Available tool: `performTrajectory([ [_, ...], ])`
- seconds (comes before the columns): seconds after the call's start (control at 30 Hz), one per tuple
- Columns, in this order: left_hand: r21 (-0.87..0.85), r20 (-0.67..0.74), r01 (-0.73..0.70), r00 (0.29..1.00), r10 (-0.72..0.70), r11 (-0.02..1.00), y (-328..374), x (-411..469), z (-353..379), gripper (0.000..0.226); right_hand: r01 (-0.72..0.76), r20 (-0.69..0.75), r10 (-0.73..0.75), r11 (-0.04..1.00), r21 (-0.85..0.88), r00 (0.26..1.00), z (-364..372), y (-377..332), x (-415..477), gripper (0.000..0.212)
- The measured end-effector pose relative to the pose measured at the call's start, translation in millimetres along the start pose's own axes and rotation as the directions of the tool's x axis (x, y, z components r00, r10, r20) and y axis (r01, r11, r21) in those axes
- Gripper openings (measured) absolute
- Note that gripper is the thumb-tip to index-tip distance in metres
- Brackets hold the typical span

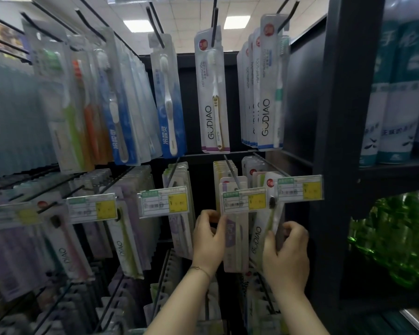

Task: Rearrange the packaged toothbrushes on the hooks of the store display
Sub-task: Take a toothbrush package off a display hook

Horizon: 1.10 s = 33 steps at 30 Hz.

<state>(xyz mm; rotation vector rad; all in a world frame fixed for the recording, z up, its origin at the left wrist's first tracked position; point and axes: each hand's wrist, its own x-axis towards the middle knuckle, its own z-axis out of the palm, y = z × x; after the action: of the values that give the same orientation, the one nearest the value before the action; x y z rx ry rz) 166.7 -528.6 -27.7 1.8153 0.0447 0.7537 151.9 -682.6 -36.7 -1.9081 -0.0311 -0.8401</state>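
Note:
Packaged toothbrushes hang in rows on black hooks of a store display. My left hand (209, 240) grips the left edge of a purple-and-white toothbrush pack (235, 240) hanging on the middle-row hook (231, 171) behind a price tag (244, 199). My right hand (287, 259) pinches a white GUDIAO pack with a green toothbrush (264, 228) on the neighbouring hook to the right, tilted slightly. Above hang a gold-handled GUDIAO pack (213, 93) and a stack of GUDIAO packs (264, 93).
A dark upright shelf post (336, 141) stands right of my right hand. Beyond it are teal-and-white packets (397, 105) on a shelf and green bottles (392, 238) below. Yellow-and-green price tags (165, 201) stick out on hook ends. More packs fill the lower hooks (160, 281).

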Motion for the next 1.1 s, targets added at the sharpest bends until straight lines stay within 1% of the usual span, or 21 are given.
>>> performTrajectory([
  [0.07,-0.028,0.022,0.006,1.0,-0.005,1.0,1.7,0.5,1.3,0.009,0.026,-0.002,-0.026,0.999,0.022,1.0,1.8,1.7,-1.0,0.021],
  [0.2,-0.077,0.053,0.04,0.998,-0.036,0.996,3.8,1.3,1.1,0.011,0.072,0.065,-0.074,0.997,0.033,0.995,3.3,4.1,-3.6,0.013],
  [0.3,-0.144,0.097,0.051,0.995,-0.037,0.988,3.9,2.6,-0.3,0.01,0.094,0.114,-0.099,0.994,0.046,0.988,3.1,3.2,-7.2,0.01],
  [0.47,-0.26,0.115,0.104,0.99,-0.077,0.96,5.0,4.8,-2.3,0.008,0.023,0.285,-0.034,0.999,0.042,0.958,11.0,0.0,-6.6,0.021],
  [0.5,-0.285,0.115,0.12,0.989,-0.09,0.951,5.1,5.4,-2.6,0.008,0.013,0.329,-0.022,0.999,0.029,0.944,14.0,-0.6,-6.0,0.021],
  [0.53,-0.303,0.114,0.131,0.988,-0.101,0.944,5.2,6.2,-2.8,0.007,0.002,0.371,-0.012,1.0,0.027,0.928,16.7,-0.7,-5.3,0.017],
  [0.57,-0.312,0.114,0.138,0.988,-0.107,0.94,5.9,6.9,-3.1,0.007,-0.026,0.412,0.004,0.999,0.048,0.911,19.5,-0.6,-4.7,0.008],
  [0.6,-0.317,0.114,0.144,0.987,-0.113,0.937,6.2,7.7,-3.3,0.007,-0.053,0.445,0.013,0.996,0.077,0.895,21.2,-0.4,-4.7,0.008],
  [0.63,-0.319,0.115,0.15,0.986,-0.119,0.936,6.7,8.3,-3.4,0.007,-0.073,0.465,0.015,0.992,0.107,0.885,23.0,0.2,-4.8,0.015],
  [0.7,-0.33,0.119,0.159,0.985,-0.126,0.931,7.4,9.1,-4.1,0.007,-0.105,0.479,0.02,0.983,0.151,0.877,25.7,2.0,-5.4,0.02],
  [0.87,-0.332,0.126,0.161,0.984,-0.125,0.929,9.7,8.8,-5.7,0.007,-0.19,0.447,0.063,0.951,0.244,0.892,28.0,1.1,-1.7,0.025],
  [0.97,-0.332,0.117,0.166,0.984,-0.133,0.928,7.8,8.2,-6.7,0.011,-0.178,0.439,0.054,0.953,0.245,0.897,28.9,1.4,1.6,0.021],
  [1.1,-0.355,0.107,0.188,0.981,-0.16,0.916,5.7,5.1,-12.5,0.013,-0.12,0.436,0.013,0.968,0.219,0.9,30.7,1.6,4.7,0.019],
])
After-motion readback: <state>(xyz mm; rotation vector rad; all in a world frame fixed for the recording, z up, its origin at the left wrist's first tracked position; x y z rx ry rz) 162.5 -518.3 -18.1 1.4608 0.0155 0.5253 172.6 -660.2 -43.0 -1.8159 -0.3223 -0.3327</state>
